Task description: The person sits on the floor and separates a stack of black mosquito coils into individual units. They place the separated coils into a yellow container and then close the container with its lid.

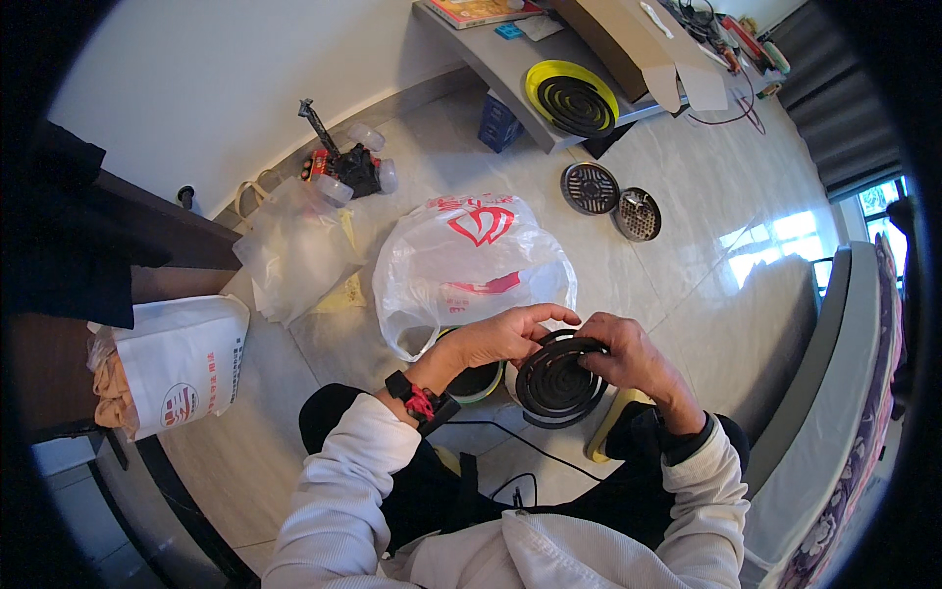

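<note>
Between my hands hangs a black spiral mosquito coil (561, 391), its rings slightly apart, possibly more than one nested together. My right hand (630, 355) pinches its upper right part between thumb and bent fingers. My left hand (496, 337) grips the upper left edge, with the index finger stretched over the top. Partly hidden under my left wrist is a round dark thing with a pale green rim (478, 399). Just beyond my hands lies a white plastic bag with red print (412, 260).
A round metal coil holder lid (590, 187) and its base (639, 217) lie on the floor. On the grey low table (481, 59), a yellow plate (533, 79) bears black coils beside a cardboard box (618, 49). At left stand clear bags (294, 250) and a white bag (191, 363).
</note>
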Demonstrator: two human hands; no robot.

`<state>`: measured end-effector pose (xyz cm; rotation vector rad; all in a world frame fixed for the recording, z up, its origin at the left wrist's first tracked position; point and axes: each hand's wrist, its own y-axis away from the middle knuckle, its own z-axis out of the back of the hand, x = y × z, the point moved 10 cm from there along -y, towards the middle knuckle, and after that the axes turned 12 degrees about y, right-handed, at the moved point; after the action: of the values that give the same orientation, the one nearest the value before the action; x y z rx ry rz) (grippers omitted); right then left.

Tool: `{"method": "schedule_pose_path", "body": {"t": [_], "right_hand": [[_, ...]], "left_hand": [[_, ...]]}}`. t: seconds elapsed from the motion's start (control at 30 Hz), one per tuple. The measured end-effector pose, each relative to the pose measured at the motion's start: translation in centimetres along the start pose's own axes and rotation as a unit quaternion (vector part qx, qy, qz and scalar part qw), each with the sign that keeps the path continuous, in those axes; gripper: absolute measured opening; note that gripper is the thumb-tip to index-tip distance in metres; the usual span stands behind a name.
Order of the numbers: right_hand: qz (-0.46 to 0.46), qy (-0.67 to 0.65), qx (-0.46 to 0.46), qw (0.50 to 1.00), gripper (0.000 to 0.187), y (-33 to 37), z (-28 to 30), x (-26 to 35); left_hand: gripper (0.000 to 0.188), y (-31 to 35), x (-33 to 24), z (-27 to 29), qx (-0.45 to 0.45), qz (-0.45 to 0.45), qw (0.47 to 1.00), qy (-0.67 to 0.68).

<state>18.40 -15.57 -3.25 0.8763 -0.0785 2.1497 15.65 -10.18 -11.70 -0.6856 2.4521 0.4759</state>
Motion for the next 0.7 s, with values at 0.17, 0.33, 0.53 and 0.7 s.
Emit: {"method": "schedule_pose_path", "body": {"t": [0.17,0.33,0.53,0.7], "right_hand": [[-0.005,0.012,-0.002,1.000,0.023,-0.1,-0.1,-0.3],[-0.045,0.009,-0.021,0.999,0.022,0.0,0.1,-1.0],[-0.139,-0.014,-0.023,0.990,0.023,0.2,0.4,-2.9],[-0.131,-0.032,-0.015,0.991,0.023,0.1,0.3,-2.5]], "left_hand": [[0.069,-0.1,-0.7,-0.6,0.007,-0.057,0.998,-0.036],[0.070,-0.3,-0.8,0.3,-0.010,-0.077,0.996,-0.047],[0.076,0.3,-0.1,0.4,-0.011,-0.028,0.998,0.055],[0.080,0.4,0.0,-0.2,0.013,-0.030,0.998,0.061]]}}
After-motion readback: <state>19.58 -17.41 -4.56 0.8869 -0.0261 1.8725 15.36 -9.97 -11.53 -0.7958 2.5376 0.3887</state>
